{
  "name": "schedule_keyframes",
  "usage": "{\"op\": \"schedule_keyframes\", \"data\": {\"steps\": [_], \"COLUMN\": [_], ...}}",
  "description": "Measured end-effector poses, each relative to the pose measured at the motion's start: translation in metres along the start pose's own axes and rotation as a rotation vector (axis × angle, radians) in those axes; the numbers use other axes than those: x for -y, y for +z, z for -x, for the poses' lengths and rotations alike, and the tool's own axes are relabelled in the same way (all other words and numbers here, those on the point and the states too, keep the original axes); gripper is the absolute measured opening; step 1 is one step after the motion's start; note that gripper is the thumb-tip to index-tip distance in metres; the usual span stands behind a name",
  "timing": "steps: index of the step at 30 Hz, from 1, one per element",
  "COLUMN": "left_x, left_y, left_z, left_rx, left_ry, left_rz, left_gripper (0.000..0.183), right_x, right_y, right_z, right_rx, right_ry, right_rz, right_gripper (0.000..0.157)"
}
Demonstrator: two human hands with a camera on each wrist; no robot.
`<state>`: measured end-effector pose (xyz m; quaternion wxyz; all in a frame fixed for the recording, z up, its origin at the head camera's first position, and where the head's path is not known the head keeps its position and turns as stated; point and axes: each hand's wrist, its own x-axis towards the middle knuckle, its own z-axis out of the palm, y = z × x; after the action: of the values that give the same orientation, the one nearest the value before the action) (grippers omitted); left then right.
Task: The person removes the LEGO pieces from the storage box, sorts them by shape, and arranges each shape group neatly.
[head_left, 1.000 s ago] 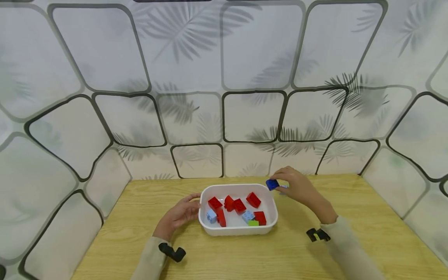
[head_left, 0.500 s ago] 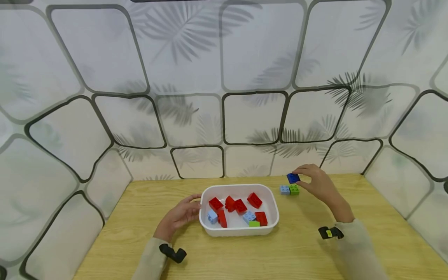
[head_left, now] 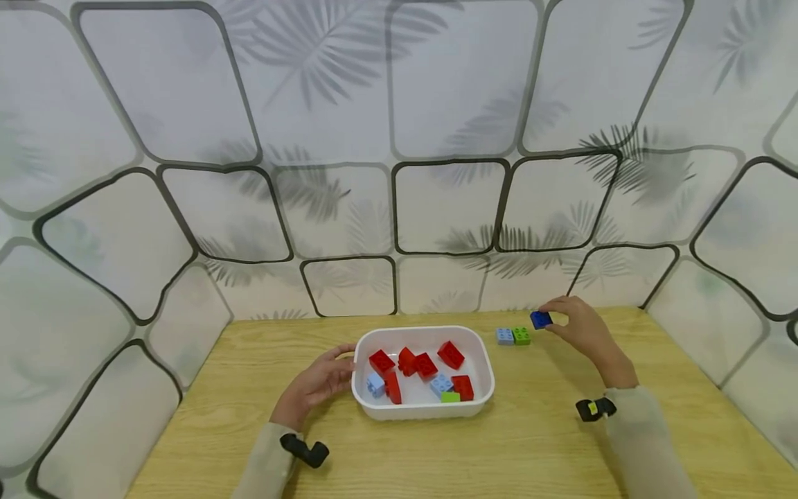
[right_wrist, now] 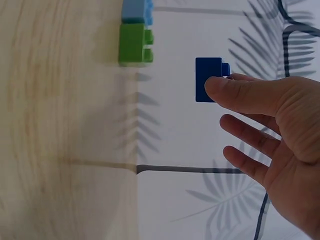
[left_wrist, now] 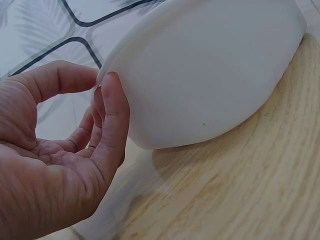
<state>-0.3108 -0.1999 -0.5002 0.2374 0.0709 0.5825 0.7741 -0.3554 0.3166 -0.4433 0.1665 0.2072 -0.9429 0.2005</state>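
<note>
A dark blue toy building brick (right_wrist: 207, 75) is pinched between the thumb and fingers of my right hand (head_left: 582, 329). The hand is raised at the back right, its other fingers spread apart in the right wrist view. Just left of it, a light blue brick (head_left: 504, 336) and a green brick (head_left: 521, 336) sit side by side on the table. My left hand (head_left: 321, 381) holds the left end of a white plastic tub (left_wrist: 205, 75), fingertips at its rim. Inside the tub lie several red bricks (head_left: 425, 366), light blue bricks (head_left: 441, 384) and a green piece (head_left: 450, 397).
The tub stands mid-table on a light wooden tabletop (head_left: 499, 457). A pale wall covering (head_left: 449, 208) with dark outlines and leaf prints rises behind the table's back edge and along both sides.
My right hand has carried the dark blue brick rightward from beside the tub, past the light blue and green bricks, which are now uncovered. My left hand has stayed at the tub.
</note>
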Motion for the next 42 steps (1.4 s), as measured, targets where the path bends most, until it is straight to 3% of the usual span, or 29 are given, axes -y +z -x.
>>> {"op": "schedule_keyframes", "data": {"steps": [13, 29, 42], "left_x": [-0.003, -0.004, -0.003], "left_y": [-0.001, 0.001, 0.002], "left_z": [0.005, 0.005, 0.001], "left_rx": [0.000, 0.014, -0.017], "left_ry": [0.004, 0.009, -0.008], "left_rz": [0.043, 0.052, 0.043], "left_gripper": [0.040, 0.038, 0.040], "right_x": [-0.018, -0.026, -0.028], "right_y": [0.010, 0.028, 0.033], "right_z": [-0.001, -0.005, -0.002], "right_rx": [0.121, 0.177, 0.234], "right_ry": [0.077, 0.115, 0.166], "right_rz": [-0.052, -0.106, -0.125], "right_gripper": [0.032, 0.030, 0.031]}}
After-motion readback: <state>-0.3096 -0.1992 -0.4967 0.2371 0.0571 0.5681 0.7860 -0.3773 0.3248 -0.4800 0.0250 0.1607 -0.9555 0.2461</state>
